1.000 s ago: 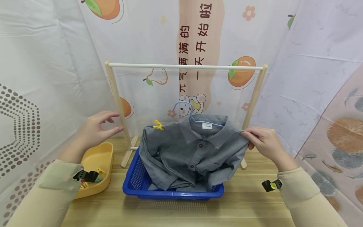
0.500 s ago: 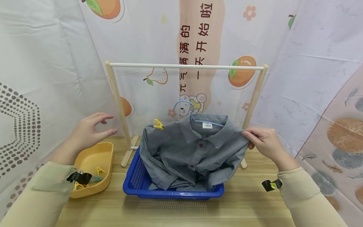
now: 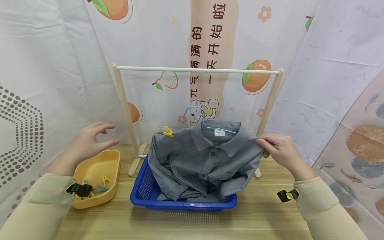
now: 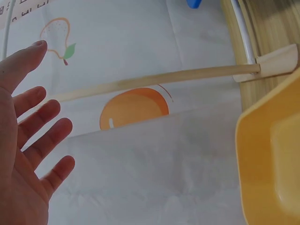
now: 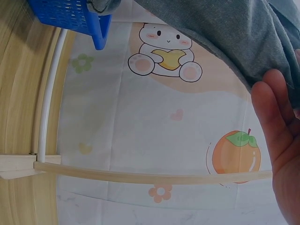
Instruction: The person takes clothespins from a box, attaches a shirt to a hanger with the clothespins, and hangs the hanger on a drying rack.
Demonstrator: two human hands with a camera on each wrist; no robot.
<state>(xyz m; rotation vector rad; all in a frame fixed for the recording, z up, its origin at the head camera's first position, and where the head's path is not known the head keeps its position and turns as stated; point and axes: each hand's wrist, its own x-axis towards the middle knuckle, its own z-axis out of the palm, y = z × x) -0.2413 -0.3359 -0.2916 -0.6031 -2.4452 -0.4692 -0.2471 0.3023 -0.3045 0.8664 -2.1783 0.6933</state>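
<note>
A grey-blue button-up shirt point(image 3: 186, 160) lies partly in and above the blue basket point(image 3: 183, 205), with a light blue hanger point(image 3: 195, 108) inside its collar. One yellow clothespin point(image 3: 168, 131) is clipped on the shirt's left shoulder. My right hand point(image 3: 277, 150) pinches the shirt's right shoulder; in the right wrist view, its fingers point(image 5: 274, 108) lie against the cloth. My left hand point(image 3: 88, 141) is in the air with fingers spread, holding nothing, above the yellow bin point(image 3: 115, 176). Several clothespins point(image 3: 103, 186) lie in that bin, partly hidden behind the wrist camera.
Behind the basket stands a wooden rack with a white rail point(image 3: 198, 70) and two pale posts point(image 3: 124, 100). Everything rests on a wood-grain table point(image 3: 180, 226). Printed curtains point(image 3: 150, 40) hang behind and on both sides.
My left hand has moved left and slightly down, away from the shirt and rack post, toward the yellow bin. The right hand and shirt have stayed in place.
</note>
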